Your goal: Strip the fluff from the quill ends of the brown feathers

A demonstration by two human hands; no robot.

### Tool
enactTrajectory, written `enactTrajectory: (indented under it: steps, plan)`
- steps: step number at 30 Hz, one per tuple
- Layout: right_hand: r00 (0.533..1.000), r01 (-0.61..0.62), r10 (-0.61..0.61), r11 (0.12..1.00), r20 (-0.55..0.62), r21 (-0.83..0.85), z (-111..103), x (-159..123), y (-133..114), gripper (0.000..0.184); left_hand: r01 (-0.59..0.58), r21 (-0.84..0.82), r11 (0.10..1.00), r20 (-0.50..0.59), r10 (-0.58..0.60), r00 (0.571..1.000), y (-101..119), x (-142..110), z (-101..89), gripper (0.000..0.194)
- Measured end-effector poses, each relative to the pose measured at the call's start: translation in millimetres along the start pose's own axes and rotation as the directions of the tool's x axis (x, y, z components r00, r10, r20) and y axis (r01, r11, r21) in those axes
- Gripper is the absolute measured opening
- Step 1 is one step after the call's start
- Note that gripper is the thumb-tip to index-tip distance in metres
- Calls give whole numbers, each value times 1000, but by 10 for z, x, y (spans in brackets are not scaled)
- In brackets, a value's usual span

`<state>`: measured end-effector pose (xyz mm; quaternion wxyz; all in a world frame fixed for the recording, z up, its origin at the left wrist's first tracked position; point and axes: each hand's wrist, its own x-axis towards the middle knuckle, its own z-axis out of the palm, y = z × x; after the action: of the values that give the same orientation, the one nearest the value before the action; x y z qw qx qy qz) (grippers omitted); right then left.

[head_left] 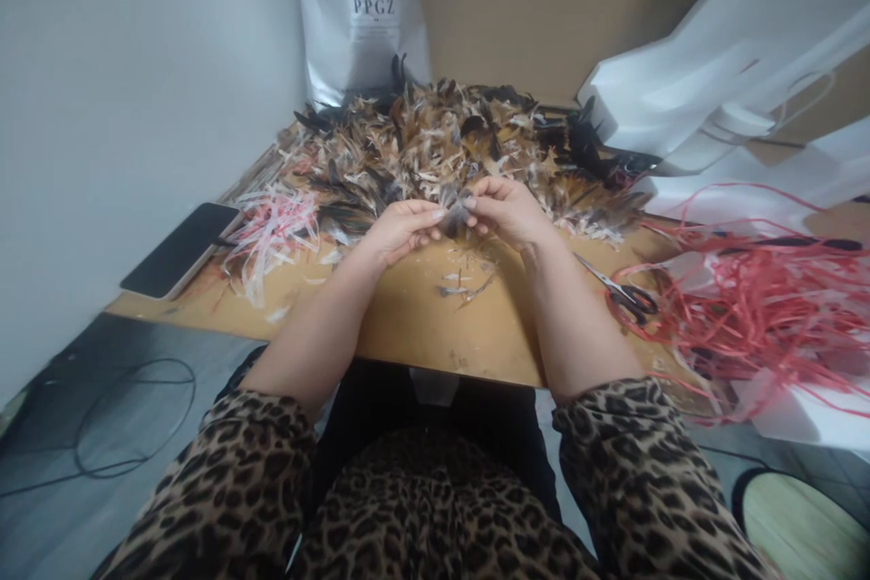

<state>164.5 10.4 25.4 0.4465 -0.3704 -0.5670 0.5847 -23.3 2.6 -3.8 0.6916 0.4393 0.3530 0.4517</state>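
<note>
One silvery bag (363,54) printed "PPGZ" behind feathers (435,131).

The feathers (435,136) lay on the table (435,326) before the bag (363,9), strips (275,231) and phone (182,251) to their left, scissors (626,292) and ribbons (768,308) to the right.

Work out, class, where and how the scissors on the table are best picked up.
Best gripped by the dark handles, probably from above and the person's near side. The scissors lie flat, blades slanting away toward the feather pile, so the looped end sits nearer the person. Red strands crowd its right side, so avoid coming from there.
</note>
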Motion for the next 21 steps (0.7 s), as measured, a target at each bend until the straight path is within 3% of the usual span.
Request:
enactTrajectory:
  steps: [11,21]
  plan:
    - [1000,-23,23,999,5,-48,66,14,68,31,16,-27,999,8,-16,1000,-26,23,-19,24]
    - [997,-61,63,997,-44,36,113,14,45,33,-8,-88,996,25,10,1000,-9,30,-17,20]
